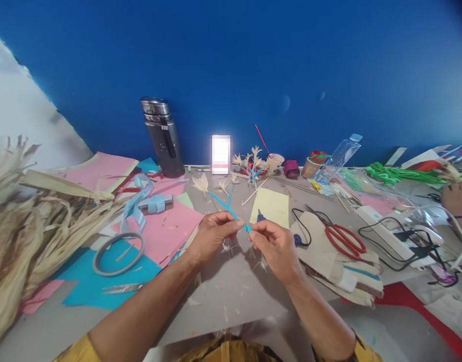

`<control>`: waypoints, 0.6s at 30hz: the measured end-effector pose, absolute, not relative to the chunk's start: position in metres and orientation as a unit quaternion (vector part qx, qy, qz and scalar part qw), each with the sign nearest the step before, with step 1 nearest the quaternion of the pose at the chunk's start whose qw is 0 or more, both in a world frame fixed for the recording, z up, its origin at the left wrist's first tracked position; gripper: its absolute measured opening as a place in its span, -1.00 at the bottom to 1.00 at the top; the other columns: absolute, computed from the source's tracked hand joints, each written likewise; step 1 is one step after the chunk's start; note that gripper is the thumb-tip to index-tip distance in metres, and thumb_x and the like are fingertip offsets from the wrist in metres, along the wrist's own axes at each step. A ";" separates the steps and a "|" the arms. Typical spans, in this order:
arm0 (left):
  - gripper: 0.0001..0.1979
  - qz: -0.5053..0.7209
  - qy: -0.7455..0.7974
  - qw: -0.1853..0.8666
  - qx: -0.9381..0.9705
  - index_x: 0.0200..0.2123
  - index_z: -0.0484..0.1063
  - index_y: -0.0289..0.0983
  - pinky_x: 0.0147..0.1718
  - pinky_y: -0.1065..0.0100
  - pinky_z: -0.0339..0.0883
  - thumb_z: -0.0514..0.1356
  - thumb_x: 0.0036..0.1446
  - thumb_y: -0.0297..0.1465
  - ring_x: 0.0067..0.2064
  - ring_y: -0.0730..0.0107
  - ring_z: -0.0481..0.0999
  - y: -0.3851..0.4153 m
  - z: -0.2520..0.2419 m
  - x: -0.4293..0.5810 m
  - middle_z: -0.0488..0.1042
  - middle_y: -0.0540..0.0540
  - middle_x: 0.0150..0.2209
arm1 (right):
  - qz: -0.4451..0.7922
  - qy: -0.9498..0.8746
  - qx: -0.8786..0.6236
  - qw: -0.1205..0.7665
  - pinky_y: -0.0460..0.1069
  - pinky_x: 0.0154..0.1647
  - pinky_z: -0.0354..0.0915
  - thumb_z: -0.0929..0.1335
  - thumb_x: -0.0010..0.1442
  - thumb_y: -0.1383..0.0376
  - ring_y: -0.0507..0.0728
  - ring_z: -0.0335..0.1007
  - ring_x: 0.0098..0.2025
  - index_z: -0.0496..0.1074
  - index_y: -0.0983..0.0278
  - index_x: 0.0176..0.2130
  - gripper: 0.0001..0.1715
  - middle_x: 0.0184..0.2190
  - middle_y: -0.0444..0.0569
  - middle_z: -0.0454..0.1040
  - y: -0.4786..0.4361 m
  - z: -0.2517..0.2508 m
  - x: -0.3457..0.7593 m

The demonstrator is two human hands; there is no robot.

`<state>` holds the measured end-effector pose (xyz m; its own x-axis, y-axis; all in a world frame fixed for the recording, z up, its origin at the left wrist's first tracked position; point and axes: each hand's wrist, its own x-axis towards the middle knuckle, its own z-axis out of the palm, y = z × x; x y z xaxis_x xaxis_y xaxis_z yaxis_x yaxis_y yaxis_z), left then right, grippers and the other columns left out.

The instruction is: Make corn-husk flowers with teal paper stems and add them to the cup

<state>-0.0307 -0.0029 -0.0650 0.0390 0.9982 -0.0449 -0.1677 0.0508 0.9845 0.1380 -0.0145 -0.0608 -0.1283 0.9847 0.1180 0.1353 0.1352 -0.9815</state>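
While the left hand (212,234) and right hand (274,246) pinch their fingers narrowly on the lower end of the thin blue-wrapped stem with a pale corn-husk flower (223,205), just above the grey table (231,296), uneven pulling could kink it or loosen its wrap.

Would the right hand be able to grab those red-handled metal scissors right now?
Probably yes. The red-handled metal scissors lie uncovered on cream cloth beside the right hand, nothing between them. But it pinches the thin blue-wrapped flower stem, so it must let go first.
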 end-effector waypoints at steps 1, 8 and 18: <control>-0.77 0.519 0.476 0.542 0.459 -0.61 0.48 -0.26 -0.45 0.38 0.12 0.37 -0.07 -0.26 -0.53 0.47 0.28 -0.004 -0.064 -0.030 0.36 0.04 -0.64 | 0.432 -0.610 -0.474 0.465 -0.10 -0.52 0.22 0.38 0.11 0.23 0.01 0.26 -0.55 0.45 0.28 -0.45 -0.83 -0.55 -0.12 0.47 -0.015 -0.063 0.138; -0.75 0.515 0.553 0.459 0.468 -0.68 0.33 -0.25 -0.48 0.39 0.06 0.27 -0.09 -0.32 -0.55 0.49 0.17 -0.011 -0.060 -0.022 0.24 0.09 -0.67 | 0.091 -0.773 -0.428 0.459 -0.06 -0.42 0.20 0.28 0.22 0.42 0.04 0.28 -0.50 0.43 0.26 -0.44 -0.77 -0.56 -0.11 0.42 -0.016 -0.075 0.133; -0.79 0.496 0.608 0.473 0.400 -0.71 0.27 -0.25 -0.52 0.39 0.03 0.23 -0.19 -0.34 -0.58 0.51 0.16 -0.011 -0.069 -0.019 0.21 0.10 -0.72 | -0.243 -0.893 -0.279 0.258 0.05 -0.43 -0.05 0.29 0.26 0.49 0.11 0.20 -0.48 0.39 0.29 -0.47 -0.72 -0.57 -0.07 0.36 -0.010 -0.060 0.135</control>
